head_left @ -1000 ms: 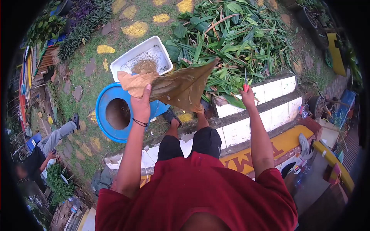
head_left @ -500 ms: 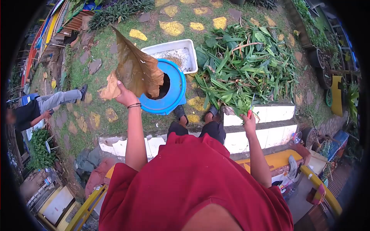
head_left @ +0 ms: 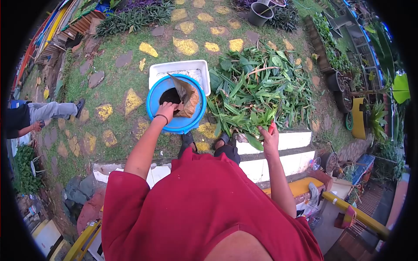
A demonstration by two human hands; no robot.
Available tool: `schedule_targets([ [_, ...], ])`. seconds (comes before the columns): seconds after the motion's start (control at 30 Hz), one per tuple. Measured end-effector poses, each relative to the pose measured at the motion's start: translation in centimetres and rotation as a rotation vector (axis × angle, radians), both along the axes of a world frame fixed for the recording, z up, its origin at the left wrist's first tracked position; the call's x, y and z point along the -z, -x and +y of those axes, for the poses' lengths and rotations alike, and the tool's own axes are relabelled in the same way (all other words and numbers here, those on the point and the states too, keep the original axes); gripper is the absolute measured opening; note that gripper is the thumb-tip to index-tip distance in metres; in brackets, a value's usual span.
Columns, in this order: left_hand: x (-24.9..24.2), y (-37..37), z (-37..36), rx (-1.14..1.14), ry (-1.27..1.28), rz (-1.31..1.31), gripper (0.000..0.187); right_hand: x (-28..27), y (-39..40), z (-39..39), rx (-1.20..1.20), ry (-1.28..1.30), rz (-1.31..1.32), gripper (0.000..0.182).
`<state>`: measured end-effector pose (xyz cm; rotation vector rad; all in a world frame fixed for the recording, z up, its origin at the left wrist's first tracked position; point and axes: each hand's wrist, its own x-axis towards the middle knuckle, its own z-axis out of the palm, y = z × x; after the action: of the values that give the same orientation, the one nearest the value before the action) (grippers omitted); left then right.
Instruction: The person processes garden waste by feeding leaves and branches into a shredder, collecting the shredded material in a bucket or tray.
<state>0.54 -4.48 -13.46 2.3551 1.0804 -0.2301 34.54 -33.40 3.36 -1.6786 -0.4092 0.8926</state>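
Observation:
My left hand point(head_left: 169, 109) reaches over the round hole in the lid of a blue bin point(head_left: 153, 93). Its fingers are closed at the near edge of a crumpled brown paper sheet point(head_left: 189, 100), which stands folded in the right side of the hole. My right hand point(head_left: 270, 138) holds a red-handled knife point(head_left: 272, 127), its thin blade pointing away from me. Green leaves point(head_left: 254, 141) stick out beside the fingers of that hand. Just beyond it spreads a large heap of cut green leaves point(head_left: 261, 87).
A white tub point(head_left: 174, 67) stands behind the blue bin. White-tiled steps point(head_left: 274, 143) lie below the leaf heap. Yellow-painted stones point(head_left: 186, 45) dot the grass. At the far left is another person point(head_left: 52, 111). A dark pot point(head_left: 260, 14) stands at the back.
My left hand has lowered the brown paper sheet from above the bin into its hole, folding it. The right hand has shifted slightly with the knife. The view has moved a little.

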Motion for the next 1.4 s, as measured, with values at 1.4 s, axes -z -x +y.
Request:
schedule_targets([
  [1.4, -22.0, -5.1, 3.1, 0.248, 0.739, -0.653, 0.083, -17.1, 8.7, 15.3, -0.413, -0.173, -0.063, 0.046],
])
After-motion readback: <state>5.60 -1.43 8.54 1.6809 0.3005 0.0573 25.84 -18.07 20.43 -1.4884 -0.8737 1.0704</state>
